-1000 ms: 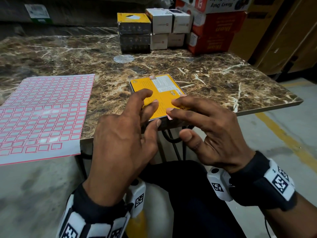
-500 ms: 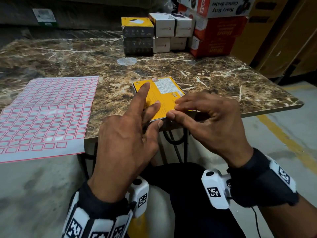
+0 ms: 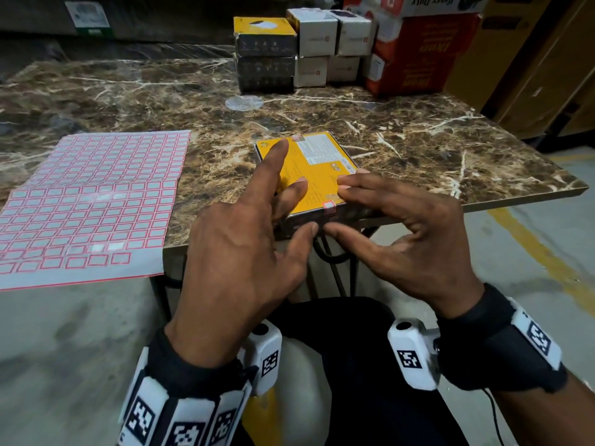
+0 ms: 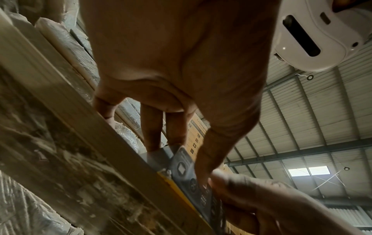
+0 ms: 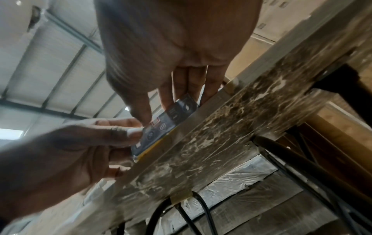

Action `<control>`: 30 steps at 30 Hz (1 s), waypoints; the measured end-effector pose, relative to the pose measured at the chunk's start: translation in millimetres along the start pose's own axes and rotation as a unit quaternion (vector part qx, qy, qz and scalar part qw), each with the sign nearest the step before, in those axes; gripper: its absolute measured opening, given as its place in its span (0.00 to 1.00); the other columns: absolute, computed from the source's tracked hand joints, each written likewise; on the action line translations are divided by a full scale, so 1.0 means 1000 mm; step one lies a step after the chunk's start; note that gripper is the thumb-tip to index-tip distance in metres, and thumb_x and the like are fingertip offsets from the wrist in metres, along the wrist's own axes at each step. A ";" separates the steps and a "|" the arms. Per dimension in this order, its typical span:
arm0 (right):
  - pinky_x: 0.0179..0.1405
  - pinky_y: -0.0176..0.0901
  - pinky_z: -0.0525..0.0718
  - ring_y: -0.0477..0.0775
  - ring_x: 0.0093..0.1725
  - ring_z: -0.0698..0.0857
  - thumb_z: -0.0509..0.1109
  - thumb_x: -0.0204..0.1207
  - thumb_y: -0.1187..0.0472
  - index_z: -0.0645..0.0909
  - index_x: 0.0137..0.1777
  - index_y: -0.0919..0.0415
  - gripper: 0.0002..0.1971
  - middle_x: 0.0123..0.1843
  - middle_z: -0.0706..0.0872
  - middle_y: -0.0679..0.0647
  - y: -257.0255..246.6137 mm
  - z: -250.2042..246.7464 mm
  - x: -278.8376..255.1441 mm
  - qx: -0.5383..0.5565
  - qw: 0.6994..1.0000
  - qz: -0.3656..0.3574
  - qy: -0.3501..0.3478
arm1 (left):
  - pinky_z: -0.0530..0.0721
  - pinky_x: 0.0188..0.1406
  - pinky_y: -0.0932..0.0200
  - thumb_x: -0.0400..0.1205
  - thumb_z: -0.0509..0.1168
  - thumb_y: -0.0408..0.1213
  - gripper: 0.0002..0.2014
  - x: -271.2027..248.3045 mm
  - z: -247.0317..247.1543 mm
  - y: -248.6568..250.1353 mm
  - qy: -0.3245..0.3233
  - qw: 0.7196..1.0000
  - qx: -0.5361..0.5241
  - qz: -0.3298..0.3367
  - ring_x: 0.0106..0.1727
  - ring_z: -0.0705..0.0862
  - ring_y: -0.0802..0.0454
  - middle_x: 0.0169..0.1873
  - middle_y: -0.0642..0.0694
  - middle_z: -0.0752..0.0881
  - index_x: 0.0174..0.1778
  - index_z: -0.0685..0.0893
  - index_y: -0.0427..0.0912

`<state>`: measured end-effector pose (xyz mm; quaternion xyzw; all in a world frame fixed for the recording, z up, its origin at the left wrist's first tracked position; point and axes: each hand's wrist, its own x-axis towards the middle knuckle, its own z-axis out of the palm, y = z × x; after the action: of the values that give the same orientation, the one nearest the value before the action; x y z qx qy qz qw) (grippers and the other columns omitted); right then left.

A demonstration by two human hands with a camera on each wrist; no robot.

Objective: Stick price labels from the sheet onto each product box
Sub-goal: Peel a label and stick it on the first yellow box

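Observation:
A flat yellow box [image 3: 309, 175] lies at the near edge of the marble table [image 3: 418, 149]. A red-bordered label [image 3: 329, 206] sits on its near top edge and folds onto the dark side face [image 5: 171, 120]. My left hand [image 3: 296, 186] rests straight fingers on the box top, with its thumb [image 4: 201, 174] against the side face. My right hand [image 3: 338, 207] pinches the near right edge, curled fingertips on top and thumb [image 5: 141, 114] on the side by the label [image 5: 155, 123]. The label sheet [image 3: 90, 201] lies to the left, overhanging the edge.
Stacked product boxes stand at the far edge: yellow and black ones [image 3: 265, 53], white ones [image 3: 331, 43], and a red carton [image 3: 415, 56]. A clear round disc [image 3: 243, 102] lies before them. Black cables [image 3: 325, 252] hang under the table.
My right hand carried a label to the box's near edge; the label now sits there, and the right thumb has dropped onto the side face. My left hand stayed on the box.

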<state>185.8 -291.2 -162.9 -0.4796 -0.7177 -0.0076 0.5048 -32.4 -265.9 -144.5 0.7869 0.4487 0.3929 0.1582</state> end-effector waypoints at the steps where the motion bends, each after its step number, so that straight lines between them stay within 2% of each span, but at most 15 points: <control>1: 0.66 0.46 0.91 0.43 0.67 0.92 0.87 0.77 0.51 0.95 0.60 0.61 0.18 0.65 0.94 0.51 -0.001 0.001 0.001 0.008 1.000 0.009 0.008 | 0.88 0.66 0.47 0.74 0.71 0.58 0.47 0.000 -0.001 0.001 -0.004 1.000 0.003 0.000 0.69 0.88 0.54 0.61 0.70 0.89 0.91 0.60 0.58; 3: 0.65 0.44 0.91 0.42 0.65 0.92 0.86 0.78 0.51 0.96 0.57 0.60 0.15 0.63 0.94 0.50 -0.001 0.005 0.001 0.014 0.999 0.020 0.033 | 0.88 0.67 0.46 0.74 0.72 0.58 0.48 0.000 -0.001 0.001 -0.007 1.000 0.007 0.002 0.69 0.88 0.53 0.62 0.70 0.89 0.91 0.60 0.58; 6: 0.65 0.49 0.92 0.44 0.64 0.93 0.86 0.79 0.57 0.96 0.55 0.62 0.10 0.61 0.95 0.52 0.000 0.010 0.000 0.012 0.998 0.014 0.054 | 0.88 0.67 0.47 0.74 0.71 0.57 0.47 0.000 0.000 0.001 -0.003 1.000 -0.004 0.001 0.69 0.88 0.53 0.61 0.69 0.89 0.91 0.62 0.57; 8: 0.65 0.51 0.92 0.44 0.66 0.92 0.85 0.80 0.61 0.96 0.56 0.62 0.08 0.62 0.95 0.52 0.003 0.008 0.000 0.014 0.999 0.013 0.037 | 0.88 0.66 0.46 0.75 0.71 0.56 0.46 0.000 0.000 0.000 0.003 1.000 -0.009 0.002 0.68 0.89 0.52 0.61 0.68 0.90 0.90 0.63 0.56; 11: 0.71 0.50 0.90 0.44 0.70 0.90 0.83 0.79 0.67 0.95 0.60 0.62 0.11 0.65 0.94 0.51 0.004 0.002 0.000 0.022 0.999 0.030 0.006 | 0.88 0.67 0.47 0.75 0.71 0.56 0.45 0.000 0.001 0.000 0.006 1.000 -0.013 -0.002 0.69 0.89 0.53 0.60 0.69 0.90 0.90 0.64 0.56; 13: 0.72 0.50 0.89 0.43 0.70 0.90 0.83 0.79 0.64 0.95 0.61 0.61 0.11 0.65 0.94 0.50 0.003 0.000 0.000 0.030 0.999 0.043 0.003 | 0.88 0.67 0.48 0.75 0.71 0.57 0.45 -0.001 0.001 0.000 0.007 1.000 -0.011 -0.001 0.69 0.88 0.54 0.61 0.69 0.90 0.90 0.64 0.56; 16: 0.66 0.50 0.92 0.43 0.67 0.92 0.85 0.79 0.56 0.95 0.62 0.58 0.14 0.63 0.94 0.50 -0.004 0.001 0.002 0.031 0.998 0.041 0.020 | 0.87 0.67 0.52 0.74 0.71 0.57 0.46 -0.001 0.000 0.000 0.004 1.000 -0.008 -0.002 0.70 0.87 0.57 0.61 0.70 0.89 0.90 0.63 0.57; 18: 0.62 0.50 0.92 0.44 0.65 0.92 0.84 0.80 0.54 0.95 0.60 0.56 0.11 0.63 0.94 0.49 -0.006 0.005 0.002 0.013 0.999 0.026 0.021 | 0.87 0.68 0.52 0.74 0.71 0.58 0.47 0.000 0.000 0.000 -0.003 1.000 -0.008 -0.005 0.70 0.87 0.57 0.62 0.70 0.89 0.90 0.62 0.57; 24: 0.59 0.52 0.92 0.47 0.65 0.92 0.83 0.82 0.57 0.96 0.56 0.57 0.06 0.62 0.94 0.50 -0.006 0.011 -0.001 -0.013 0.999 0.010 0.030 | 0.87 0.69 0.50 0.74 0.70 0.59 0.47 0.001 0.000 -0.001 -0.007 1.000 -0.009 -0.009 0.72 0.85 0.60 0.62 0.70 0.89 0.90 0.61 0.58; 28: 0.64 0.53 0.92 0.44 0.69 0.91 0.82 0.81 0.61 0.96 0.55 0.59 0.05 0.62 0.94 0.49 -0.006 0.008 -0.002 0.013 0.999 0.026 0.028 | 0.88 0.66 0.51 0.74 0.71 0.57 0.47 0.000 -0.002 -0.001 0.008 1.000 -0.004 0.000 0.72 0.84 0.62 0.61 0.69 0.90 0.91 0.62 0.56; 30: 0.66 0.52 0.91 0.43 0.69 0.90 0.82 0.81 0.59 0.96 0.54 0.59 0.06 0.62 0.94 0.49 -0.008 0.008 -0.003 0.022 0.998 0.038 0.036 | 0.88 0.67 0.52 0.74 0.71 0.57 0.46 0.000 0.000 -0.001 0.013 1.000 -0.012 0.003 0.72 0.84 0.63 0.61 0.69 0.90 0.90 0.63 0.56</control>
<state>174.7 -293.0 -165.3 -0.4947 -0.6805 0.0097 0.5404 -33.1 -266.0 -144.8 0.7811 0.4439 0.4087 0.1607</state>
